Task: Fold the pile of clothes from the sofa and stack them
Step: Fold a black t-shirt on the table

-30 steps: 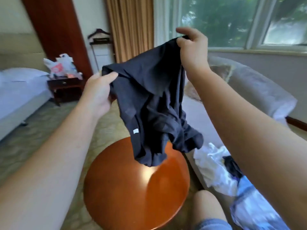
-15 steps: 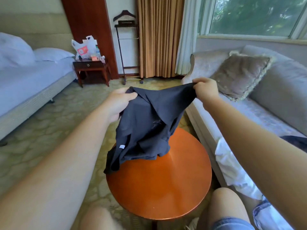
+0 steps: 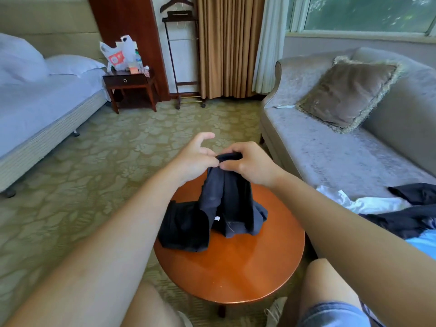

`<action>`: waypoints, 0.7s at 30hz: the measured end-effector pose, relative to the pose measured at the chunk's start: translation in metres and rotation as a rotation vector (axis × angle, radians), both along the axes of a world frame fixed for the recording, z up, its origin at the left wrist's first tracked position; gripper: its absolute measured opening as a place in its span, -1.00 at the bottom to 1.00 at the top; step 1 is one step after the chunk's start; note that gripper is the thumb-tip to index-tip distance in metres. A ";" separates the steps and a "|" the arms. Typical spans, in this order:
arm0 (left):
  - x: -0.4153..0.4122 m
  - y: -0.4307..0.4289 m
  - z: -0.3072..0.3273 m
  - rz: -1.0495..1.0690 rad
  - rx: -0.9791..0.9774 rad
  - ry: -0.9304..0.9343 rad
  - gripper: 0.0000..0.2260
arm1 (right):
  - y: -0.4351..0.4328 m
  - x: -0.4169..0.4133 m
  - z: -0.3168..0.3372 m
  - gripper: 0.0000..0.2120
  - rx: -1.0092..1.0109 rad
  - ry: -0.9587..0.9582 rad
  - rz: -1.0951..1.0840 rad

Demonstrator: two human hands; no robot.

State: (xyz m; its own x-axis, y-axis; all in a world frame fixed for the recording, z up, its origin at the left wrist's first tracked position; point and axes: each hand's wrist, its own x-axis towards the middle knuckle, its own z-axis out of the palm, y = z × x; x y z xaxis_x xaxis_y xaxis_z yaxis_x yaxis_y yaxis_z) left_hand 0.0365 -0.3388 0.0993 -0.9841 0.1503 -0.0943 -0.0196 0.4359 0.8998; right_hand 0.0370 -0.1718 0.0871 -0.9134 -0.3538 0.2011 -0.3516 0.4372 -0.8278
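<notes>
**Two corners brought together over the table**

A moment ago the hands held the dark garment (image 3: 226,204) stretched wide between them. Now they have met, so its two upper corners touch — in my judgement the first fold, in half. The right hand (image 3: 250,164) has its fingers curled over the bunched top edge. The left hand (image 3: 195,159) pinches the same edge beside it, with the forefinger lifted free. The garment hangs from this grip, and its lower part has come to lie crumpled on the round wooden table (image 3: 236,267), one flap spread toward the left rim.

The fold is only begun; the cloth must still be laid flat. The pile of clothes (image 3: 377,205) — white and dark pieces — waits on the grey sofa (image 3: 330,156) at the right, near a fringed cushion (image 3: 349,90). The polished table top shows bare wood in front of the garment. Across the patterned carpet (image 3: 94,149) stand a bed (image 3: 35,102) and a nightstand (image 3: 129,82).
</notes>
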 end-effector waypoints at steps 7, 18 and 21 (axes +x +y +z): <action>0.020 0.008 -0.055 -0.003 -0.106 -0.016 -0.92 | 0.020 -0.007 0.011 -0.83 -0.047 0.156 -0.399; 0.027 0.019 -0.007 -0.106 -0.041 0.016 -0.73 | 0.028 0.049 -0.017 -0.41 0.143 0.039 -0.024; 0.031 0.018 -0.004 -0.131 -0.047 -0.006 -0.79 | 0.026 0.058 -0.030 -0.67 0.066 0.166 -0.138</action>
State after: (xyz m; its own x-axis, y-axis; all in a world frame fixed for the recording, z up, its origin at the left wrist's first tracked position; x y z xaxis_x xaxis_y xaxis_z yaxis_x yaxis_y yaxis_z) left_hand 0.0674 -0.3207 0.0950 -0.9558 0.2726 -0.1103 0.0346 0.4766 0.8784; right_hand 0.0952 -0.1459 0.0569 -0.9103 -0.2450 0.3335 -0.4139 0.5423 -0.7312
